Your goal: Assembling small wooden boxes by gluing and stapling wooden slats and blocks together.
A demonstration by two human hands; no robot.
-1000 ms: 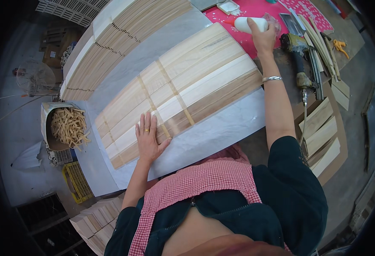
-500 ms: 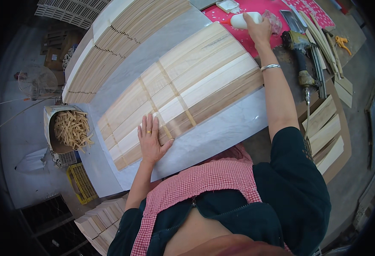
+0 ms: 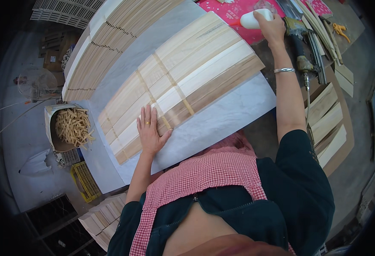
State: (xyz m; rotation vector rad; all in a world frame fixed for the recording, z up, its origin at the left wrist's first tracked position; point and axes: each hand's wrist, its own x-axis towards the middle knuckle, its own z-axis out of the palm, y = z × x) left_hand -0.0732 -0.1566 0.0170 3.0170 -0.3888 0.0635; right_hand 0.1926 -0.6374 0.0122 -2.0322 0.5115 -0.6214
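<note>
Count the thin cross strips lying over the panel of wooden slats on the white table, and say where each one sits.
3. One strip is beside the left hand, one is further up the panel, and one runs across its middle. More may be hidden.

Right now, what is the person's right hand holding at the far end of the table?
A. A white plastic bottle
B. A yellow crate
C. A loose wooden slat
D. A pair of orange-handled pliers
A: the right hand is wrapped around a white plastic bottle lying over the pink sheet, while the left hand rests flat on the joined wooden slats.
</note>
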